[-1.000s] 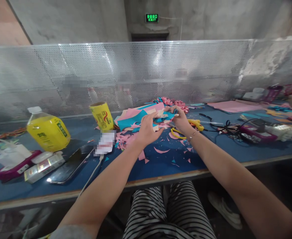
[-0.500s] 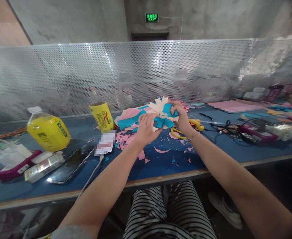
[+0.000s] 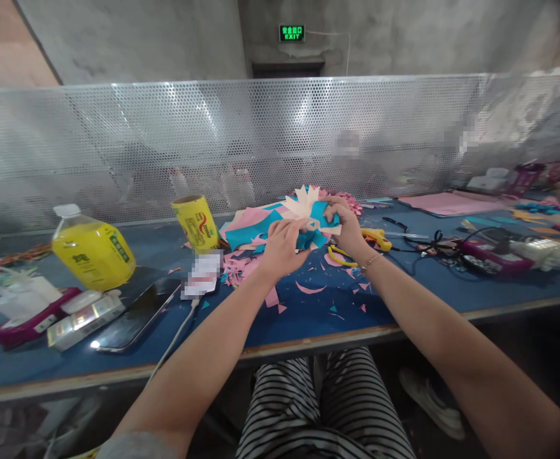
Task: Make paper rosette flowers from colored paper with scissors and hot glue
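Both my hands are raised a little above the blue table and hold a paper flower of cream and blue cut layers. My left hand pinches its lower left edge with closed fingers. My right hand grips the right side, a thin bracelet on its wrist. Under and behind the flower lies a heap of pink and blue paper sheets, with pink scraps strewn over the table in front.
Yellow-handled scissors lie right of my hands. To the left stand a yellow bottle, a yellow tape roll, a phone on a cable and a tissue pack. Cables and a glue gun lie right. A perforated metal screen backs the table.
My hands lifted the cut paper off the heap and it opened into a cream and blue flower. Since half a second ago my left fingers have closed further on its edge.
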A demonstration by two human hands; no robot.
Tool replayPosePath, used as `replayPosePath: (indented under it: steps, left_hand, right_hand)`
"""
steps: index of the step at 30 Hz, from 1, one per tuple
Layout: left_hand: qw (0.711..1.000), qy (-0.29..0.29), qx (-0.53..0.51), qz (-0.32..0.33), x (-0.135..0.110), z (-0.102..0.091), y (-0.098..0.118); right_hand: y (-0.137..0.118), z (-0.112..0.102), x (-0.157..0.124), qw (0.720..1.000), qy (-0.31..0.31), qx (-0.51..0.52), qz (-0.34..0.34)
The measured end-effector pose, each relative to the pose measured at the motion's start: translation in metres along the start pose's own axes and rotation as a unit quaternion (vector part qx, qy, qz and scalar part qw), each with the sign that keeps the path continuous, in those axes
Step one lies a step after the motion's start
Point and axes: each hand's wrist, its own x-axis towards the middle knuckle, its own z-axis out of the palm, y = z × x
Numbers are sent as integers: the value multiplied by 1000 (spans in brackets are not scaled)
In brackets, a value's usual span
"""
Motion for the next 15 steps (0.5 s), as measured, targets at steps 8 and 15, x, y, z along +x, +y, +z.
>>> replayPosePath:
  steps: [8,15]
  left_hand:
    - [995,64,-40,-71,1,3,-3]
    - [967,83,-152,-186,3,8,-14]
  right_hand:
    - [12,0,3,998,9,38,52]
    - [12,7,0,950,-29,228,212]
